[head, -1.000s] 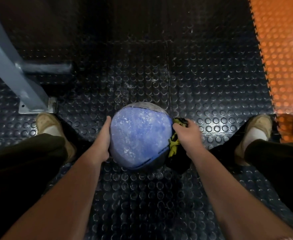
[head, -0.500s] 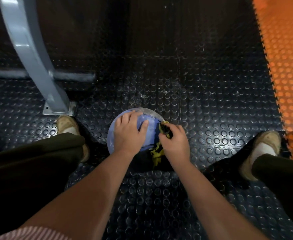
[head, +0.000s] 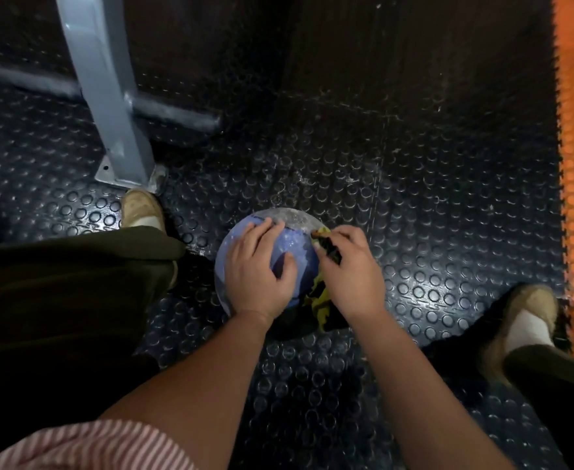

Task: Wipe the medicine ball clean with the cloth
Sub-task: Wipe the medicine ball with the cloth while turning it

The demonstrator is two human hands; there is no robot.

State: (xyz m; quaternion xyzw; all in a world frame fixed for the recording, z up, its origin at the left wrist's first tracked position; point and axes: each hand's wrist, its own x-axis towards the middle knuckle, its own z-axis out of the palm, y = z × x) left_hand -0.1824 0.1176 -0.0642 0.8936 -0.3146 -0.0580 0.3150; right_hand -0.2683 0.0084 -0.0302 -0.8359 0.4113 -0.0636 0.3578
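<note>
Left hand point(head: 257, 281) now atop ball point(head: 295, 244), cloth point(head: 321, 301) lengthwise beside

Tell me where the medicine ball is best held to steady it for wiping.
Probably from above, on its upper left side: the medicine ball is round and sits on the floor, so a spread palm with fingers over the dome, as the left hand has it, should stop rolling. That leaves the right side to the right hand gripping the cloth.

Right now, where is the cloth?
Head view, centre: the cloth is held in the right hand against the right side of the medicine ball.
</note>
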